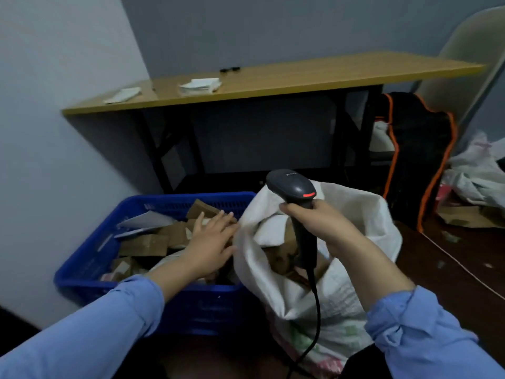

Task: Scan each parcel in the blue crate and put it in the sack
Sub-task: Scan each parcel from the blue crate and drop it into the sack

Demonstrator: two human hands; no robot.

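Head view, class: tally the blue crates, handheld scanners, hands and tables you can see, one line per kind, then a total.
blue crate: 1
scanner: 1
hands, left hand and right hand: 2
table: 1
Total: 5

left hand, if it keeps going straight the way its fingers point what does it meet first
Most likely the brown parcel lying just ahead of the left hand in the blue crate; depth is unclear, so its fingertips may touch it already.
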